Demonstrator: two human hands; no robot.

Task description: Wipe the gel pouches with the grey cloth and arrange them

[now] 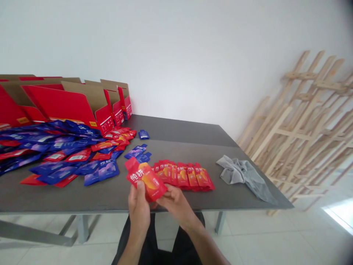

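Between my hands, just above the table's front edge, is a red pouch [150, 180] with an orange fruit picture and white lettering, tilted with its spout end up and left. My left hand [139, 202] grips its lower left side, thumb across the front. My right hand [175, 204] pinches its lower right corner. Right behind it, a row of overlapping red pouches [182, 175] lies on the table. A few blue pouches [136, 151] rest behind the held one, and a large mixed pile of blue and red pouches [63, 143] spreads to the left.
Open red cardboard boxes [63, 101] stand along the back left behind the pile. A crumpled grey cloth [234, 171] lies at the right of the dark grey table [176, 138]. Wooden slatted frames [298, 121] lean against the wall beyond the table's right edge.
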